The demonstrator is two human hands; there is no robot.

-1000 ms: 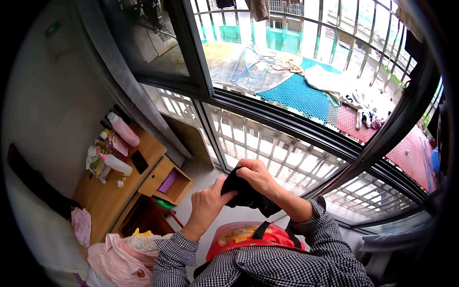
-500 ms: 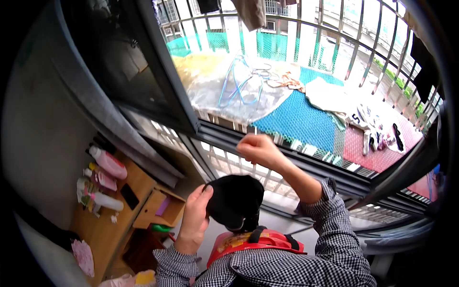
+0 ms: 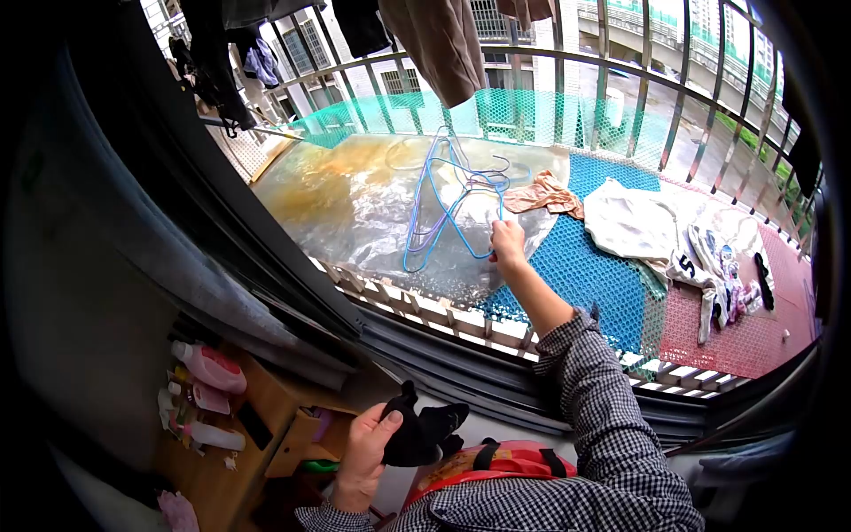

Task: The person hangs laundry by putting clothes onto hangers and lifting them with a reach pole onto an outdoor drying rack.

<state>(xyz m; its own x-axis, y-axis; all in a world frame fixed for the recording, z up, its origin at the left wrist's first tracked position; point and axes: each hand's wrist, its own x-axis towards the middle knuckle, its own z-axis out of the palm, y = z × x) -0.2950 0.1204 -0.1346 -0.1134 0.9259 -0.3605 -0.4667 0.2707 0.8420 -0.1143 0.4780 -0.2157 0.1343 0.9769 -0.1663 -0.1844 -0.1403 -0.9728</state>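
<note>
My left hand [image 3: 362, 450] is closed, thumb on top, around a bunched black garment [image 3: 424, 434] low in front of my body. Its exact kind is hidden by the folds. Out past the window frame, my right hand [image 3: 508, 246] is closed on a corner of a blue clothes hanger [image 3: 454, 217]. Other hangers in blue and purple lie tangled with it on a clear plastic sheet [image 3: 355, 204]. Just beyond the right hand is a crumpled peach cloth [image 3: 545, 195].
The dark window track [image 3: 443, 348] runs beneath my right arm. White clothes [image 3: 629, 222] lie on blue and red mats, with metal bars [image 3: 603, 89] behind. Trousers [image 3: 439, 44] hang overhead. A wooden desk [image 3: 257, 390] with bottles stands left; a red bag [image 3: 496, 465] is below.
My right hand has gone from above the window track out to the hangers and closed on one. The black garment is lower and more bunched in my left hand. The view has shifted outward.
</note>
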